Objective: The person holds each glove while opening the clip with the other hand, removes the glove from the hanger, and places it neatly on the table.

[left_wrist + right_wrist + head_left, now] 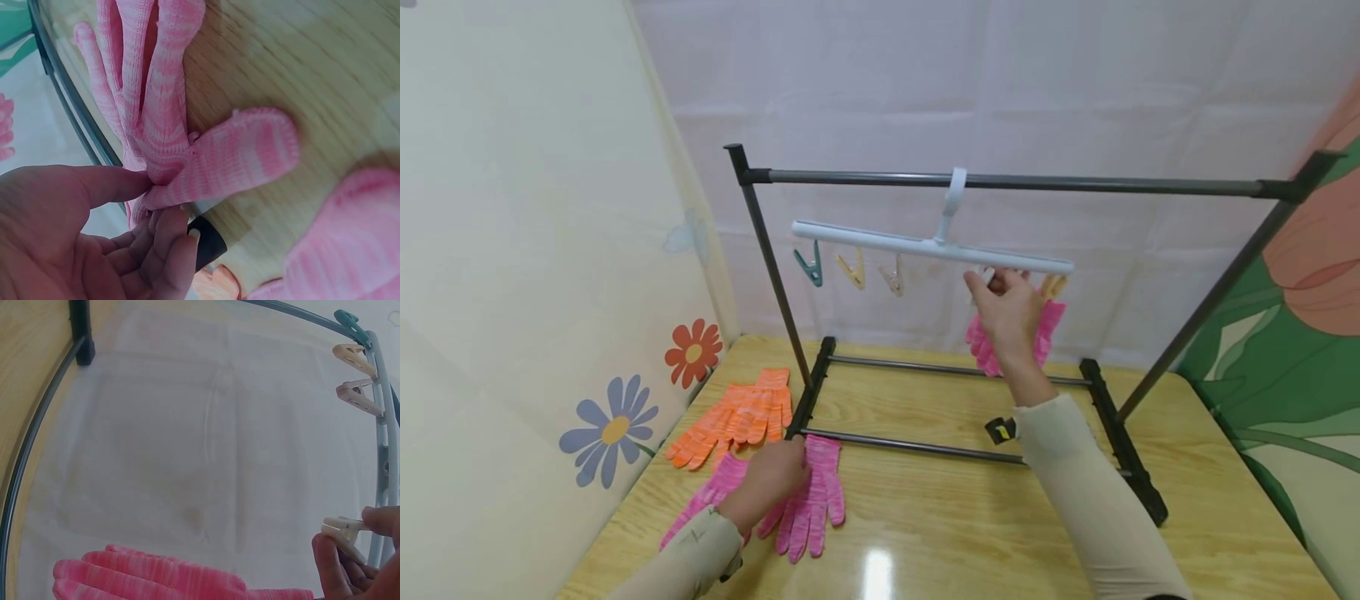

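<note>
Left hand [772, 477], pinching a pink glove [225, 159]; right hand [1011, 317], pinching a peg [342, 538], likely to open it; hanger [880, 240], hooked on rail [1112, 186], presumably for support.

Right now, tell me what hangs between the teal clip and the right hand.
Two clips: a yellow clip and a pale clip, side by side under the hanger, between the teal clip and right hand; the head view shows it.

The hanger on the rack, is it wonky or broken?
Yes, a bit wonky: in the head view the hanger slopes down to the right, while the rail above runs nearly level. A pink glove hangs near the lower end, and the right hand pinches a clip nearby. I see no breaks.
</note>
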Demonstrator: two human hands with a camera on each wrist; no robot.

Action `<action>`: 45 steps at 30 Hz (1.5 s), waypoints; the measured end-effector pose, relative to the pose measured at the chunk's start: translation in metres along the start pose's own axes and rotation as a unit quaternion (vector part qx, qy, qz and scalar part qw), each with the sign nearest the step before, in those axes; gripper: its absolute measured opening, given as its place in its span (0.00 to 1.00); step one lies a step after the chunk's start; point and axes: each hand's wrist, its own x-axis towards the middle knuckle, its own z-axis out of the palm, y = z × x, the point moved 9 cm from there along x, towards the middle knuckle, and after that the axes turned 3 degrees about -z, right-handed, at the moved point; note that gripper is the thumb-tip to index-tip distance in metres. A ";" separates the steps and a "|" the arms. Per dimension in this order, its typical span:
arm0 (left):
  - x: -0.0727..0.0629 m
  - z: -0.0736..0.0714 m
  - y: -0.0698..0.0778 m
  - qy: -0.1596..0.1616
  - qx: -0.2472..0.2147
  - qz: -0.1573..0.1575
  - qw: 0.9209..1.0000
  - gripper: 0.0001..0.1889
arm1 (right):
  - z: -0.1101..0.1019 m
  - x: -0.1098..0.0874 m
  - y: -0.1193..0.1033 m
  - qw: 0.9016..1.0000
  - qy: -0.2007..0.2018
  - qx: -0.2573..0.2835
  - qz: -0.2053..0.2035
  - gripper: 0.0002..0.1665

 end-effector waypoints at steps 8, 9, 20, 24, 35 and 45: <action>-0.001 -0.002 -0.002 0.011 0.013 -0.009 1.000 0.14 | 0.000 0.000 0.000 1.000 -0.004 0.000 -0.003 0.22; -0.001 -0.002 -0.002 0.013 0.015 -0.008 1.000 0.14 | 0.000 0.000 0.000 1.000 -0.002 -0.005 -0.004 0.22; 0.004 -0.004 0.003 0.023 0.014 0.008 1.000 0.12 | -0.003 0.001 0.002 1.000 0.000 -0.021 -0.001 0.22; 0.006 -0.006 0.007 0.029 0.014 0.017 0.999 0.12 | -0.005 0.001 0.001 1.000 0.002 -0.028 -0.004 0.23; 0.011 -0.012 0.022 0.033 0.003 0.044 0.998 0.08 | -0.007 0.004 0.004 1.000 -0.013 -0.027 0.008 0.27; 0.015 -0.018 0.034 0.032 -0.016 0.040 0.999 0.12 | -0.012 -0.001 0.004 1.000 -0.020 -0.002 0.021 0.27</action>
